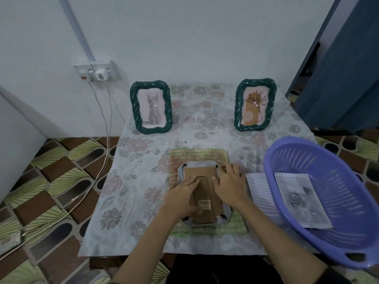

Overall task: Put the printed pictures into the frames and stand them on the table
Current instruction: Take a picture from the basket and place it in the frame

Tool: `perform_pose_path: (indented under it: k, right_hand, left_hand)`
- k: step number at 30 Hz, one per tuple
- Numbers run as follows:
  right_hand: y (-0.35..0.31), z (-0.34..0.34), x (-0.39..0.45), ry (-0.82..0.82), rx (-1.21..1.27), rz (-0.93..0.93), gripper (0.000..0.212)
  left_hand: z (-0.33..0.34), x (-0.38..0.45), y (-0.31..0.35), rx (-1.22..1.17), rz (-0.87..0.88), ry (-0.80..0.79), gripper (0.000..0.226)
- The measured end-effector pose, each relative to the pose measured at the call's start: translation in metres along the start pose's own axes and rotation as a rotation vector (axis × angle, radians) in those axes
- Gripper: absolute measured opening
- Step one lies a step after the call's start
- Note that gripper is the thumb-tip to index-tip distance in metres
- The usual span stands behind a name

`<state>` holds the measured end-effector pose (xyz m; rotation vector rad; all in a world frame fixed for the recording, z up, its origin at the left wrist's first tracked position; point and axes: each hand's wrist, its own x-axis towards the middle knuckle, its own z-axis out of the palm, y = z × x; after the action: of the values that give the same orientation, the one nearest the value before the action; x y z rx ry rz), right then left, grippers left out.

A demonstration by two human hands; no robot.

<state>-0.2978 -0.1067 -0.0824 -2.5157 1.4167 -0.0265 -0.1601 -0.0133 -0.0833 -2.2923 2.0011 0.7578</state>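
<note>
A third frame (203, 175) lies face down on a green mat (196, 155) near the table's front, its brown cardboard back and stand facing up. My left hand (182, 196) lies on the back's left side, thumb curled at the stand's lower edge. My right hand (229, 182) presses flat on the right side, its fingers blurred near the top right clip. Two green rope-rimmed frames stand at the back: one with a cat picture (151, 106), one with a flower picture (255, 104). A printed rose picture (298, 198) lies in the purple basket (287, 152).
The basket overhangs the table's right front corner, with a white sheet (259, 189) under its left rim. The table wears a floral cloth (131, 181). A wall socket (96, 72) with cables hangs at the left; the cables trail over the patterned floor. A blue door (338, 68) stands at right.
</note>
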Motion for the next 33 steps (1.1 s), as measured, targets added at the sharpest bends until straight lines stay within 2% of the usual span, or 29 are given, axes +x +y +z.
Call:
perform_pose_path:
  k: [5,7,11,14,19,22,26,29,31,33]
  right_hand:
    - [-0.012,0.014,0.006,0.048,0.129,0.109,0.038]
    - [-0.016,0.011,0.01,0.01,0.21,0.175,0.031]
    - [-0.019,0.011,0.014,-0.031,0.23,0.171,0.029]
    - [-0.02,0.006,0.014,-0.044,0.412,0.256,0.016]
    - [-0.024,-0.004,0.016,-0.113,0.621,0.359,0.044]
    - [-0.022,-0.003,0.017,-0.114,0.612,0.345,0.047]
    - [-0.017,0.002,0.016,-0.1,0.426,0.241,0.048]
    - [-0.016,0.003,0.018,-0.027,0.342,0.197,0.044]
    - [-0.02,0.003,0.021,0.011,0.341,0.112,0.046]
    - [-0.03,0.004,0.024,-0.043,0.306,-0.029,0.051]
  left_hand:
    - [0.005,0.003,-0.007,0.005,0.007,0.018,0.094]
    - [0.006,0.004,-0.007,0.024,0.01,0.016,0.093]
    - [0.004,0.007,-0.004,0.056,-0.002,-0.02,0.095]
    - [0.003,0.008,-0.001,0.077,-0.023,-0.047,0.096]
    - [0.002,0.006,0.001,0.095,-0.039,-0.048,0.095]
    - [0.003,0.006,0.0,0.09,-0.042,-0.034,0.095]
    - [0.004,0.004,-0.001,0.048,-0.04,-0.02,0.095]
    - [0.008,-0.002,-0.002,-0.029,-0.118,0.01,0.102]
    - [0.01,-0.007,-0.003,-0.066,-0.208,-0.007,0.108]
    - [0.011,-0.009,-0.003,-0.025,-0.234,-0.011,0.109]
